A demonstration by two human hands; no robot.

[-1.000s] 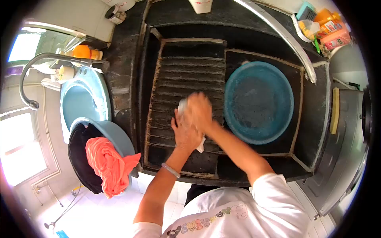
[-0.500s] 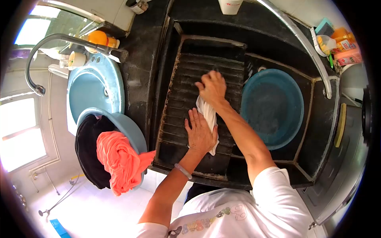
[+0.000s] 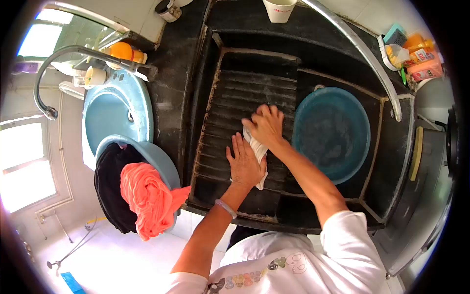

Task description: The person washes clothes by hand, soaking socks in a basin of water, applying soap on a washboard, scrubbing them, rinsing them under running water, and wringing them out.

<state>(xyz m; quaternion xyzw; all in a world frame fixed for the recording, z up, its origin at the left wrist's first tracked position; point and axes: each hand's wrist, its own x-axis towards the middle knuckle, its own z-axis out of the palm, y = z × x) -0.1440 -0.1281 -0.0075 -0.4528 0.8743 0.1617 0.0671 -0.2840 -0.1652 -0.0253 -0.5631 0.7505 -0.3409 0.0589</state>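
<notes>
A bunched white cloth [image 3: 255,147] lies lengthwise over the ridges of a dark stone washboard [image 3: 230,105] built into the sink. My left hand [image 3: 244,164] rests flat on the lower part of the cloth, fingers stretched out and thumb across it. At the cloth's upper end, my right hand [image 3: 267,126] is closed with curled fingers; its palm side and the cloth's edge beneath it are hidden. Just right of my right hand stands a blue-green basin [image 3: 364,132] holding cloudy water.
At left, a blue tub [image 3: 171,169] holds black clothing [image 3: 110,191] and coral fabric [image 3: 152,196] hanging over its rim. Behind it is a blue washbasin [image 3: 139,103]. A metal faucet [image 3: 372,59] arches over the right side; bottles [image 3: 423,71] stand beyond. A white cup [image 3: 280,11] is at the top.
My right hand has slid down toward my left hand, and the cloth between them is more bunched. My left hand stays in place on the cloth. The view has shifted slightly.
</notes>
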